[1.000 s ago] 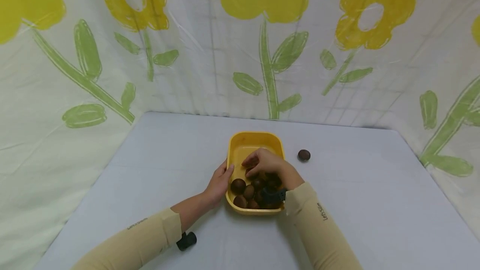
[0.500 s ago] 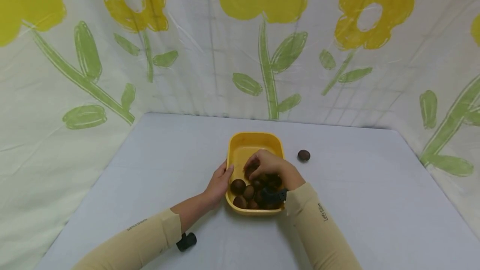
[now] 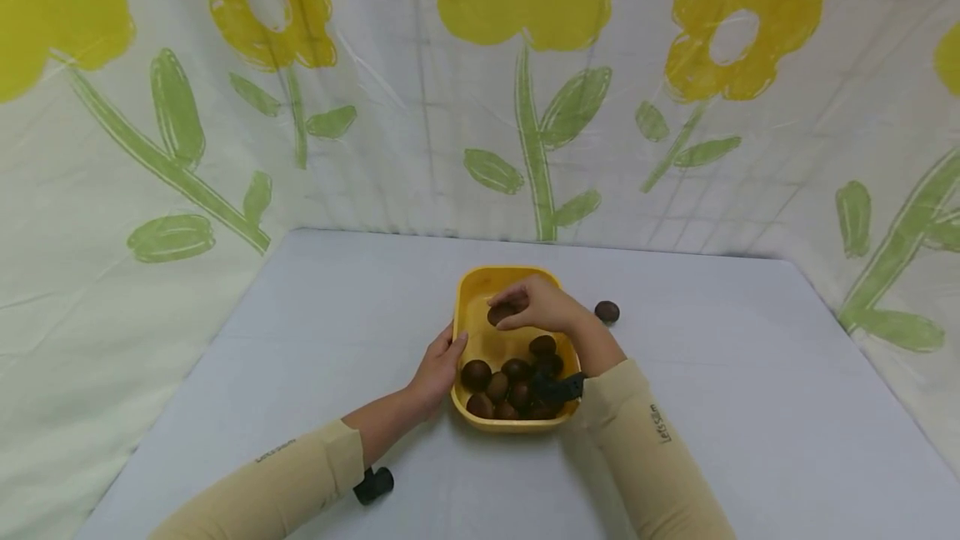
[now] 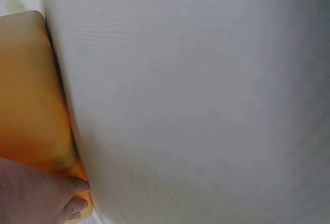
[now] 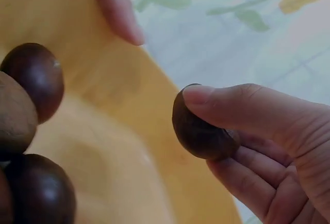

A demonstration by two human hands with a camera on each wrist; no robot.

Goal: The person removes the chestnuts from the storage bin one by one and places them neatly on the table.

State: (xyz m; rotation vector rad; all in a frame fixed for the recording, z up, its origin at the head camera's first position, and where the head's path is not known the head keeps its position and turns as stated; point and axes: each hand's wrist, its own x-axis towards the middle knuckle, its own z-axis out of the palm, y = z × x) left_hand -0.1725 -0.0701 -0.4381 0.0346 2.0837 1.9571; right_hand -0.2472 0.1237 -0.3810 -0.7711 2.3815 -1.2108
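Observation:
My right hand pinches a dark brown chestnut between thumb and fingers, above the far half of a yellow plastic tub. Several more glossy chestnuts lie bunched at the tub's near end; some are partly hidden behind my right wrist. My left hand grips the tub's left side, its thumb over the rim and its fingers along the outer wall. In the left wrist view, those fingers press low on the outside of the tub.
A single chestnut lies on the pale tablecloth just right of the tub. Beside my left forearm is a small black cylindrical device. A white curtain painted with yellow flowers hangs behind the table.
My right hand has closed its fingers on a chestnut inside the tub and raised it away from the pile, toward the far end. My left hand has stayed on the tub's side.

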